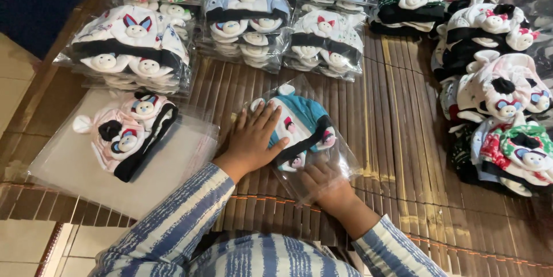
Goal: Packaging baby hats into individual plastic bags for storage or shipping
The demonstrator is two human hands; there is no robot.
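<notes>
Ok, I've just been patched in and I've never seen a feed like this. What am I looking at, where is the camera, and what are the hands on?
There is one picture only, from a camera worn on a person's head, looking down at their own two bare hands; there is no machine. The striped blue and white sleeves at the bottom are theirs. The left hand lies flat on a clear plastic bag with a teal baby hat inside. The right hand is at the bag's near end, partly under the plastic. All this rests on a brown slatted mat. To the left, a pink and black hat lies on a pile of empty clear bags. Farther away are stacks of bagged hats; on the right is a heap of loose hats.
</notes>
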